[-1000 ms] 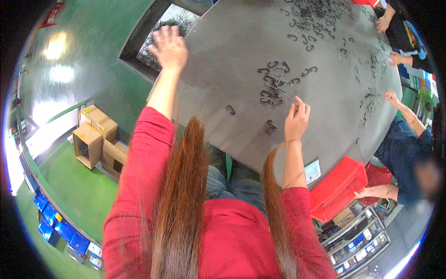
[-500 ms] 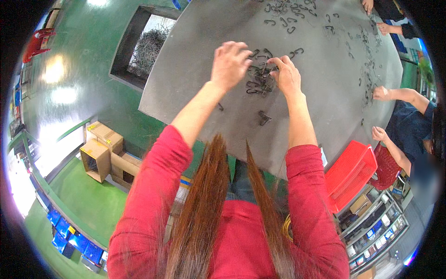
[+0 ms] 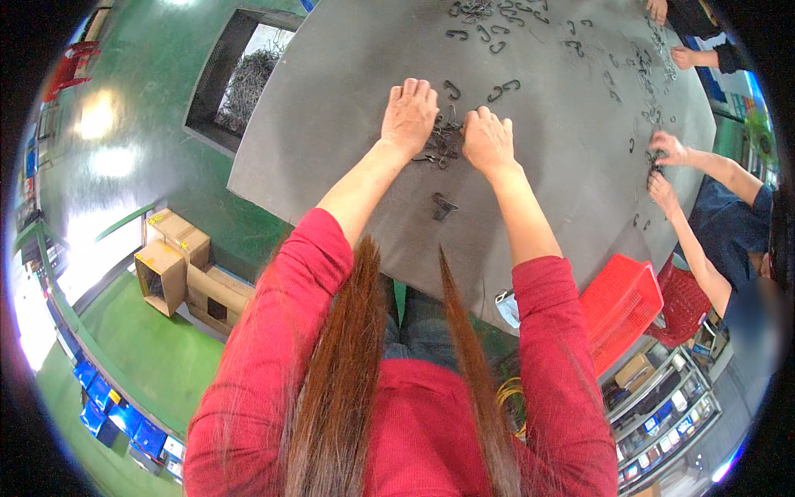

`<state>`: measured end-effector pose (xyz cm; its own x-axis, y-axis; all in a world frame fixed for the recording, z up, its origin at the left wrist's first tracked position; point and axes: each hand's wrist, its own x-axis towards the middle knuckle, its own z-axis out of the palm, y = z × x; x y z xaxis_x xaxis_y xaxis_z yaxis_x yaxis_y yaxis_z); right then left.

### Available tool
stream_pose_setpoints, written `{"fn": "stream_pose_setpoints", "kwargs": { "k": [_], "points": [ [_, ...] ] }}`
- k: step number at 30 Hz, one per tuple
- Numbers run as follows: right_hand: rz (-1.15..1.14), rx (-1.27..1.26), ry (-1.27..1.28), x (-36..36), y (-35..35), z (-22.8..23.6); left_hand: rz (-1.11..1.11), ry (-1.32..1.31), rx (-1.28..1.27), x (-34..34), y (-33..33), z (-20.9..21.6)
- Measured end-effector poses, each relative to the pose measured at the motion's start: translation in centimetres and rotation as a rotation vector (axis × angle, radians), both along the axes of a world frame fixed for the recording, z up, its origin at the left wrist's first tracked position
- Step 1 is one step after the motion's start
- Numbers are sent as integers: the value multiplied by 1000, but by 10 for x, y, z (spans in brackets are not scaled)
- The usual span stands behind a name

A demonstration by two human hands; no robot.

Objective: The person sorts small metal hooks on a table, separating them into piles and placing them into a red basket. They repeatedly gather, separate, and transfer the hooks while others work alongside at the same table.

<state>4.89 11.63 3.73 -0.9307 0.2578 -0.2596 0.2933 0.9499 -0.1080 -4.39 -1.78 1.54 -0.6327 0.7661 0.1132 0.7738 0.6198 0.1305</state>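
Note:
Both my hands are at a small pile of dark C-shaped hooks (image 3: 441, 146) on the grey table (image 3: 331, 108). My left hand (image 3: 409, 114) is at the pile's left side, palm down, fingers curled and closed. At the right side, my right hand (image 3: 489, 139) is also closed, its fingers bent in toward the pile. The fingertips of both are hidden, so what they pinch cannot be made out. Single hooks (image 3: 451, 89) lie beyond my hands, and a small dark clump (image 3: 444, 205) lies nearer to me.
More hooks (image 3: 497, 29) are scattered at the far side. On the right, a co-worker's hands (image 3: 662, 192) handle another row of hooks. A red plastic basket (image 3: 617, 306) and a blue face mask (image 3: 507, 309) are by the near right edge. A bin of metal pieces (image 3: 248, 87) stands left.
My left hand, spread and lifted before, has come down to the pile with its fingers curled. My right hand has turned knuckles-up beside the pile. The co-worker's hands have come together.

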Motion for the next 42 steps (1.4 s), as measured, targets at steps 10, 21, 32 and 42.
{"fn": "stream_pose_setpoints", "kwargs": {
  "k": [10, 21, 32, 42],
  "points": [
    [-228, -763, 115, -11, -1, 34, 627, -1469, 1051, 9, -33, 9],
    [311, -62, 29, -52, 8, 8, 728, -799, 663, 0, -37, 11],
    [-380, -685, 142, -28, 0, -2, 677, -983, 548, -27, -37, -1],
    [-329, -1057, 341, -160, -181, 23, 860, -552, 611, -148, -195, 48]
  ]
}}
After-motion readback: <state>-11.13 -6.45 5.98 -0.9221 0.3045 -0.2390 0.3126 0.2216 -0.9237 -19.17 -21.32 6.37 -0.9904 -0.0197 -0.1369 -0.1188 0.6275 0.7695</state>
